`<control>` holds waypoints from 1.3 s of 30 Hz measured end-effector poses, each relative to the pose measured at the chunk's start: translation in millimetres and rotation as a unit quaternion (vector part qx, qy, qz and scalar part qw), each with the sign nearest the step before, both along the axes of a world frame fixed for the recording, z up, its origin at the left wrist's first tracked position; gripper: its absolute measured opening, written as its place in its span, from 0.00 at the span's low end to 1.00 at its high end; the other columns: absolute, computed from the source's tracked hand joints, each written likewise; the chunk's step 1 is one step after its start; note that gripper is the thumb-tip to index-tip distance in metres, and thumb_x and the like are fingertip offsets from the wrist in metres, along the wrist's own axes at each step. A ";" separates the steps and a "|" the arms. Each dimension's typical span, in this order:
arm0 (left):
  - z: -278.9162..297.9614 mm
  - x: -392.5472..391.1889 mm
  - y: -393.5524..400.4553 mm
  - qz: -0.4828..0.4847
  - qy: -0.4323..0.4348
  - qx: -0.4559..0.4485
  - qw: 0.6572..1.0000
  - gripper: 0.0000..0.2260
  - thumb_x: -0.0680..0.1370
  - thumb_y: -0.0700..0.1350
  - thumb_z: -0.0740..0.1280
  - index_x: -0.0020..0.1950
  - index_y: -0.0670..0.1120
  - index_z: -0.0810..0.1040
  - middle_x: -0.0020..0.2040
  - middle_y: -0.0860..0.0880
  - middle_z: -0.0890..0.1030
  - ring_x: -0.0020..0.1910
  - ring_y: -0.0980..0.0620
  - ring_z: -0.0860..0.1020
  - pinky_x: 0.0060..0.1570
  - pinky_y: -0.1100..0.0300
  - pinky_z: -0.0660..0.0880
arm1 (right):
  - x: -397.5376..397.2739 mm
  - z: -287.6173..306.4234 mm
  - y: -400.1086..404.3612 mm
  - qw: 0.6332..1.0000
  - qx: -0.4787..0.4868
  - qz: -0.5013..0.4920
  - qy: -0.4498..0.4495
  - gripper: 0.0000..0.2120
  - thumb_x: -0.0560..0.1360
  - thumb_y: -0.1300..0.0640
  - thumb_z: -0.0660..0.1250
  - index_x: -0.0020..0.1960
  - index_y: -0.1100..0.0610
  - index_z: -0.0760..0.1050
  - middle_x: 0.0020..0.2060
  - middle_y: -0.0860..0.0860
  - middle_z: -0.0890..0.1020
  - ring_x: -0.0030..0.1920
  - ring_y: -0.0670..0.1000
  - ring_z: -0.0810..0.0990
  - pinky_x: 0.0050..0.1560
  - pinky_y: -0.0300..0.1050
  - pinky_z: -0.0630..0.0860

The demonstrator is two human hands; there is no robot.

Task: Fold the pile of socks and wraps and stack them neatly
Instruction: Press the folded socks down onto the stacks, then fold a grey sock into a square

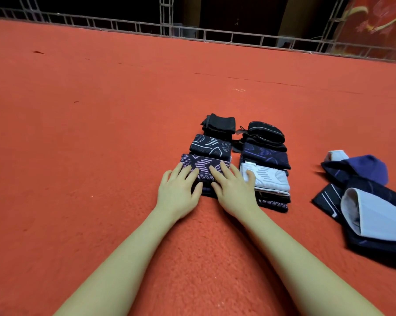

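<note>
Red carpet (101, 133) is covering the whole floor here, running out to a pale lattice railing (192, 33) along the far edge, with darkness behind it and a red patterned cloth (375, 23) hanging at the far right.

Both hands are lying flat on a folded dark sock with pink markings (204, 167), which is sitting at the near end of the left row. The left hand (177, 190) is pressing its left part and the right hand (233, 188) its right part; the fingers of both are straight and slightly spread, pressing down rather than curling round anything.

Beyond that sock, in the same row, a navy sock with white lines (210, 145) and a plain black folded piece (220, 125) are lying one after another toward the far side. Just to the right, a second row is standing: a white sock with grey stripes (265, 179) on top of a few darker folded pieces, then a navy folded sock (265, 156), then a black rolled wrap (265, 132) at the far end. The two rows are sitting just beside each other.

Well apart at the right edge, a loose heap of unfolded items (363, 201) is still waiting, navy, blue and pale grey pieces tangled together.

By my reading, a good part of the job is done, with six or so stacks made, and the person is flattening the latest one. The heap at the right is what is left to fold and add.
</note>
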State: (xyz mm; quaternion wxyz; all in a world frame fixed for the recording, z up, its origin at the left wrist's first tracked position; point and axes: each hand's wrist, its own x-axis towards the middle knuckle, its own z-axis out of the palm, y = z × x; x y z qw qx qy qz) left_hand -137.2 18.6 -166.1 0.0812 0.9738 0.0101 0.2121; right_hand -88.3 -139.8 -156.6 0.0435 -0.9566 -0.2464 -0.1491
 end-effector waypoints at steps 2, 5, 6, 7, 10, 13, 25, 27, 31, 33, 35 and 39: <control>6.7 -5.1 -1.3 -0.009 0.034 0.002 0.999 0.28 0.75 0.58 0.51 0.66 0.46 0.76 0.65 0.46 0.77 0.68 0.44 0.71 0.64 0.46 0.67 | -3.6 -2.8 -5.3 1.000 0.007 0.004 0.012 0.24 0.81 0.48 0.56 0.76 0.45 0.58 0.76 0.49 0.59 0.75 0.53 0.55 0.69 0.62 0.47; 13.5 -14.8 -5.1 -0.003 0.067 0.025 0.997 0.31 0.75 0.59 0.49 0.75 0.48 0.64 0.75 0.47 0.64 0.75 0.46 0.58 0.72 0.49 0.52 | -21.3 -6.7 -12.9 0.998 0.061 0.016 -0.011 0.23 0.78 0.51 0.60 0.73 0.47 0.66 0.73 0.50 0.66 0.74 0.55 0.61 0.66 0.65 0.54; 15.1 -18.9 -7.1 -0.004 0.059 0.025 0.998 0.30 0.75 0.58 0.51 0.75 0.47 0.65 0.74 0.46 0.65 0.75 0.46 0.59 0.72 0.49 0.53 | -26.1 -8.1 -16.9 0.995 0.092 0.018 -0.020 0.22 0.76 0.53 0.61 0.70 0.49 0.70 0.71 0.51 0.70 0.72 0.56 0.65 0.64 0.65 0.57; 17.3 -23.9 -10.4 -0.009 0.049 0.026 0.998 0.29 0.75 0.57 0.53 0.73 0.46 0.67 0.73 0.45 0.68 0.73 0.44 0.63 0.71 0.48 0.57 | -30.7 -9.5 -22.4 0.992 0.123 0.021 -0.035 0.22 0.74 0.54 0.61 0.67 0.50 0.73 0.69 0.51 0.72 0.70 0.56 0.68 0.63 0.63 0.57; 22.6 -35.1 -28.6 -0.031 0.020 0.034 0.999 0.26 0.74 0.55 0.55 0.65 0.43 0.77 0.64 0.42 0.77 0.64 0.42 0.75 0.61 0.46 0.71 | -43.0 -6.1 -44.2 0.980 0.187 0.028 -0.065 0.19 0.71 0.57 0.62 0.61 0.51 0.78 0.64 0.51 0.77 0.65 0.54 0.74 0.58 0.50 0.54; 32.8 -45.5 -60.3 -0.064 0.000 0.025 0.998 0.24 0.72 0.53 0.56 0.61 0.43 0.79 0.60 0.43 0.80 0.60 0.42 0.78 0.58 0.47 0.74 | -53.8 -1.3 -74.3 0.971 0.226 0.024 -0.074 0.17 0.71 0.58 0.59 0.57 0.50 0.80 0.58 0.49 0.80 0.59 0.48 0.74 0.49 0.42 0.53; 23.4 -43.1 -210.6 -0.207 -0.029 0.017 0.978 0.21 0.70 0.51 0.56 0.54 0.46 0.82 0.56 0.46 0.82 0.56 0.45 0.79 0.55 0.50 0.70 | -89.7 -12.6 -225.5 0.938 0.272 -0.144 -0.158 0.20 0.70 0.56 0.55 0.56 0.57 0.79 0.55 0.53 0.80 0.56 0.49 0.70 0.51 0.42 0.55; 21.5 -41.0 -233.3 -0.229 -0.016 -0.010 0.973 0.19 0.70 0.50 0.58 0.54 0.45 0.82 0.55 0.47 0.82 0.56 0.45 0.79 0.52 0.47 0.73 | -89.4 -15.8 -246.3 0.936 0.247 -0.181 -0.174 0.21 0.70 0.55 0.55 0.58 0.58 0.78 0.56 0.55 0.79 0.56 0.52 0.69 0.52 0.46 0.58; 18.2 -35.6 -266.8 -0.245 -0.020 -0.055 0.968 0.18 0.70 0.48 0.56 0.52 0.47 0.81 0.51 0.51 0.82 0.51 0.48 0.78 0.47 0.49 0.72 | -84.0 -27.5 -261.7 0.930 0.200 -0.239 -0.196 0.24 0.69 0.52 0.60 0.60 0.63 0.76 0.56 0.60 0.79 0.57 0.56 0.68 0.53 0.51 0.60; 16.1 -29.1 -278.8 -0.239 0.000 -0.076 0.968 0.19 0.71 0.48 0.55 0.54 0.47 0.81 0.52 0.51 0.82 0.51 0.47 0.79 0.46 0.49 0.72 | -79.6 -32.1 -260.8 0.931 0.179 -0.259 -0.185 0.24 0.66 0.52 0.65 0.59 0.64 0.76 0.55 0.61 0.79 0.55 0.58 0.71 0.52 0.52 0.61; 14.3 -21.1 -287.4 -0.235 0.018 -0.077 0.969 0.22 0.73 0.49 0.53 0.59 0.47 0.80 0.57 0.49 0.80 0.53 0.45 0.78 0.48 0.49 0.70 | -76.1 -36.4 -262.2 0.931 0.169 -0.267 -0.181 0.21 0.65 0.54 0.71 0.55 0.63 0.77 0.54 0.60 0.80 0.52 0.60 0.76 0.50 0.52 0.62; 18.9 -2.2 -302.0 -0.262 0.076 -0.036 0.961 0.20 0.81 0.47 0.57 0.74 0.52 0.66 0.73 0.48 0.66 0.68 0.45 0.65 0.60 0.50 0.60 | -71.5 -38.7 -266.5 0.926 0.176 -0.277 -0.186 0.09 0.65 0.59 0.75 0.44 0.58 0.81 0.48 0.57 0.81 0.45 0.60 0.78 0.45 0.49 0.58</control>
